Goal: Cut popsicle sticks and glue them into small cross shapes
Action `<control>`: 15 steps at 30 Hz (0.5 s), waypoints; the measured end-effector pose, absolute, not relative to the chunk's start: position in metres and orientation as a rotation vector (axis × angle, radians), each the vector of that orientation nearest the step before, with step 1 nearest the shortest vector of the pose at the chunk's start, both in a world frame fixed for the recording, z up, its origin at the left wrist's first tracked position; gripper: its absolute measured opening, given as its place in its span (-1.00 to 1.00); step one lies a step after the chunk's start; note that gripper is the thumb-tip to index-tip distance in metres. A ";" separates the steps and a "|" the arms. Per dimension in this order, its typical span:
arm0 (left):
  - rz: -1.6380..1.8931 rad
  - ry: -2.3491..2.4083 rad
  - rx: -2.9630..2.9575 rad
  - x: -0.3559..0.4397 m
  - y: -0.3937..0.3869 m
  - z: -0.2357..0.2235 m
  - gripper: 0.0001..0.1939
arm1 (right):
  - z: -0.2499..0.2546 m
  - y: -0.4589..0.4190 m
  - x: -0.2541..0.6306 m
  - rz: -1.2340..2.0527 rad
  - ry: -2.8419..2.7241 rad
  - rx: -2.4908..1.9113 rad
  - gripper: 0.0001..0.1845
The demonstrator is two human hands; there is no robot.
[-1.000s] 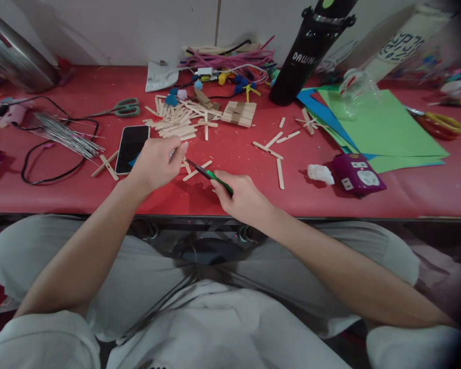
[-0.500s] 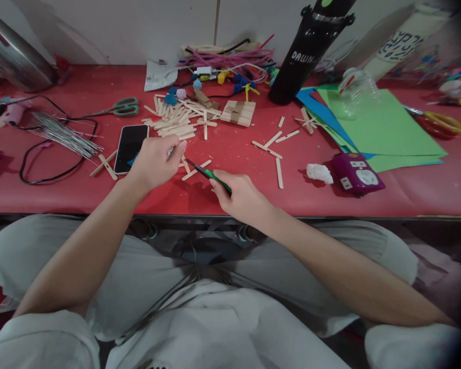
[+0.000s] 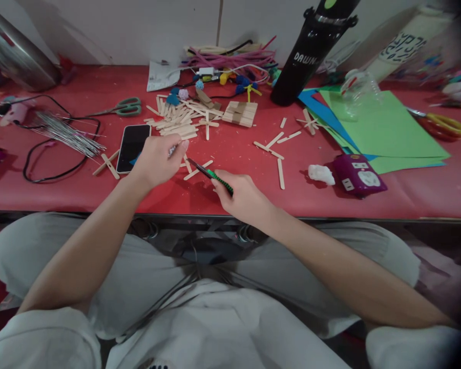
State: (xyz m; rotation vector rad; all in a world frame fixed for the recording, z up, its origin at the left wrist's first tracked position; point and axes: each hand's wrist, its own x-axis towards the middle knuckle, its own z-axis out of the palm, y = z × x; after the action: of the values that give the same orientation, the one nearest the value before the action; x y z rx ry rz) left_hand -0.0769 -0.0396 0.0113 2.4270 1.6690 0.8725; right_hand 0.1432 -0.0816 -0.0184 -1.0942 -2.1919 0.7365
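My right hand (image 3: 244, 197) is wrapped round a green and black utility knife (image 3: 206, 172), its blade pointing up and left toward my left hand. My left hand (image 3: 157, 160) is closed, thumb against the fingers, with a small bluish-grey bit showing between them; what it grips is mostly hidden. Just past the blade tip, crossed wooden craft sticks (image 3: 198, 170) lie on the red table (image 3: 169, 197). A phone (image 3: 133, 146) lies beside my left hand, partly covered by it. Behind both hands is a pile of loose craft sticks (image 3: 179, 122).
Joined sticks (image 3: 268, 149) lie to the right, near a white crumpled lump (image 3: 321, 175) and a purple socket adapter (image 3: 359, 176). Green paper (image 3: 399, 125), a black bottle (image 3: 299, 56) and yellow-handled scissors (image 3: 445, 123) stand or lie farther right. At left are metal wires (image 3: 67, 133) and green-handled scissors (image 3: 128, 107).
Both hands keep nearly the same pose, the knife still in my right hand. The whole view has shifted slightly, with things appearing a little farther right.
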 end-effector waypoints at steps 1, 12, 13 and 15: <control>0.875 1.670 2.421 -0.077 -0.040 0.011 -0.59 | -0.018 -0.082 0.143 0.737 -2.194 -1.092 -0.78; 0.877 1.681 2.402 -0.080 -0.037 0.009 -0.61 | -0.018 -0.080 0.141 0.710 -2.212 -1.122 -0.77; 0.876 1.682 2.401 -0.080 -0.037 0.009 -0.61 | -0.019 -0.080 0.140 0.706 -2.217 -1.129 -0.77; 0.873 1.691 2.393 -0.081 -0.036 0.009 -0.61 | -0.019 -0.080 0.140 0.703 -2.222 -1.135 -0.77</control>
State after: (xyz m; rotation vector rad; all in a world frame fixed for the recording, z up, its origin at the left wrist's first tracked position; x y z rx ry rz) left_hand -0.0807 -0.0364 0.0090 2.3934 1.6914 0.8733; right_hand 0.1400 -0.0797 -0.0190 -1.1354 -2.2221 0.7034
